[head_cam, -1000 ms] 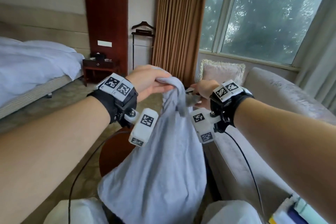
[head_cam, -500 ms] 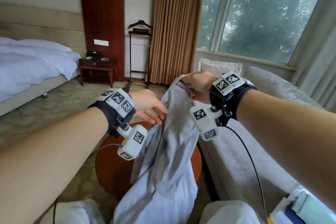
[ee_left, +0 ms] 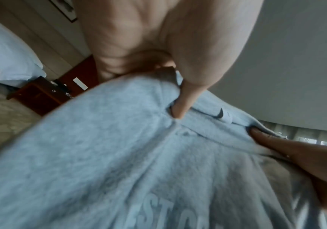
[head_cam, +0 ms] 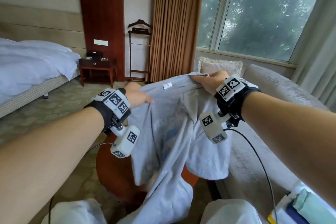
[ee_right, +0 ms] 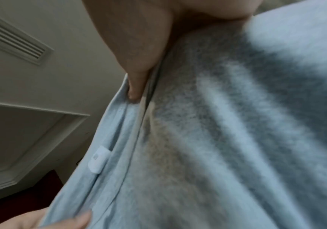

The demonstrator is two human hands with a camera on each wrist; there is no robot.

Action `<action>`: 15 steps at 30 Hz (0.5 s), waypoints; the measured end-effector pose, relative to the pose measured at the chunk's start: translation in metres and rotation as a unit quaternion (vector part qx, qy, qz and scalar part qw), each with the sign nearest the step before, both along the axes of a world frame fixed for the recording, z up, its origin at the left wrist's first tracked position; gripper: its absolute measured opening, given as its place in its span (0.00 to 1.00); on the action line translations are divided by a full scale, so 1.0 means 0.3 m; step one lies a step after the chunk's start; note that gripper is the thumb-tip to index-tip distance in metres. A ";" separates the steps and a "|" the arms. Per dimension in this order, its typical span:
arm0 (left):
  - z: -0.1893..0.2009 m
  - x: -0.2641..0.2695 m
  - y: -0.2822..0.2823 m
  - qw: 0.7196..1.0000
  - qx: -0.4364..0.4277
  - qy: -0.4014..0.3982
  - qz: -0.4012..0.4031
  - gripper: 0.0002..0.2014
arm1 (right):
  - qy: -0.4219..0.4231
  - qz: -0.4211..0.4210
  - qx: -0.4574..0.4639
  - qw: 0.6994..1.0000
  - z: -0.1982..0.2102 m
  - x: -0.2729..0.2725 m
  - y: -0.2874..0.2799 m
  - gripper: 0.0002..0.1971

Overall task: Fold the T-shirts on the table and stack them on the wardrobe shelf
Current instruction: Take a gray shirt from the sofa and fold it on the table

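Note:
A light grey T-shirt [head_cam: 171, 132] hangs spread between my two hands above a round reddish-brown table [head_cam: 112, 171]. My left hand [head_cam: 138, 94] pinches the shirt's top edge at the left, and my right hand [head_cam: 209, 80] grips the top edge at the right, near the white neck label [head_cam: 167, 85]. In the left wrist view my left hand [ee_left: 178, 108] presses its thumb into the grey T-shirt [ee_left: 119, 162], which shows pale lettering. In the right wrist view my right hand [ee_right: 135, 89] pinches the hem of the T-shirt [ee_right: 217, 139]. The shirt's lower part drapes toward my lap.
A pale sofa [head_cam: 272, 96] with a cushion [head_cam: 220, 65] runs along the right. A bed [head_cam: 32, 63], a nightstand [head_cam: 98, 67] and a valet stand [head_cam: 140, 49] lie beyond. Folded clothes [head_cam: 298, 209] sit at the lower right. Patterned carpet [head_cam: 45, 114] spreads at the left.
My left hand let go of the bunched shirt, dropped and took a new hold at the left. My hands moved apart and the shirt now spreads wide between them.

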State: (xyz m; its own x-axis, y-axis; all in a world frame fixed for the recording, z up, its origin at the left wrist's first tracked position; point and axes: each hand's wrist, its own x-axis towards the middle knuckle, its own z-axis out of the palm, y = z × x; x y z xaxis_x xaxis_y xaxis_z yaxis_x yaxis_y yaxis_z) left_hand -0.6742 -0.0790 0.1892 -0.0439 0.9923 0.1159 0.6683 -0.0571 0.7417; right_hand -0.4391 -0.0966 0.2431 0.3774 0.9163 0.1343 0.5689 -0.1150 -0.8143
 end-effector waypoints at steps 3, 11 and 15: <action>0.006 -0.023 0.014 0.998 0.053 -0.022 0.030 0.17 | -0.029 -0.030 -0.012 0.999 -0.012 0.016 -0.019 0.32; 0.009 -0.062 -0.027 0.982 0.078 -0.089 0.147 0.39 | -0.022 -0.050 -0.012 0.998 -0.040 0.025 -0.056 0.39; 0.027 -0.081 -0.087 0.980 0.076 -0.059 0.175 0.50 | -0.011 -0.047 0.001 0.999 -0.039 0.006 -0.086 0.44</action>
